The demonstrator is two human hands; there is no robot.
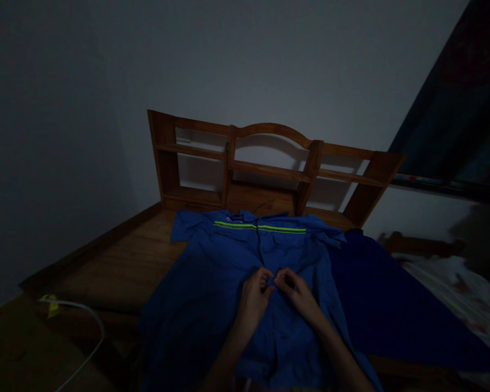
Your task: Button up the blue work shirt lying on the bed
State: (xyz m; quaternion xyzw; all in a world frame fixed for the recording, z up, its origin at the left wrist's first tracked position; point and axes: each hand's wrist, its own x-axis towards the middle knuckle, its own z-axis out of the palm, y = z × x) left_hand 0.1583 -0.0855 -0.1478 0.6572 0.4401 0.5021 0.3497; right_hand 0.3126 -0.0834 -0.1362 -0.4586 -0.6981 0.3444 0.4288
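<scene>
A blue short-sleeved work shirt (224, 272) lies spread front side up, with a yellow-green stripe across its chest. Its collar end points away from me, and the lower part hangs toward me. At the middle of the front opening, my left hand (255, 291) pinches the shirt's edge between thumb and fingers. Close beside it on the right, my right hand (296, 291) pinches the opposite edge. The fingertips of both hands nearly meet. Any button between them is too small and dark to make out.
Beneath the shirt is a wooden desk (118, 261), with a wooden shelf unit (269, 174) along its back. A darker blue cloth (375, 299) lies to the right. At the lower left a white cable (100, 321) curves past the desk's edge. Patterned bedding (453, 288) shows at far right.
</scene>
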